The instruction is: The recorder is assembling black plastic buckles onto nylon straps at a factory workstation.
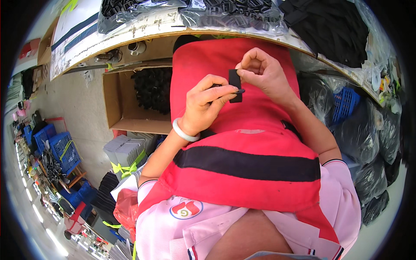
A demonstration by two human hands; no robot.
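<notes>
Short flat black webbing strap [235,81] pinched upright by right hand [264,73] fingers. Small black plastic buckle [229,90] clamped in left hand [206,104] fingers, touching strap's lower end. Threading apparently begun, not finished.

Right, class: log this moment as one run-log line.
left hand: pinching black buckle | right hand: holding black strap | under hands: red cloth | left: cardboard box

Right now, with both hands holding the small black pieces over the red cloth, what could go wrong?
1. The short black strap piece is pinched only at its top by the right hand; it could slip.
2. The small black plastic part in the left hand could drop onto the red cloth and slide off.
</notes>
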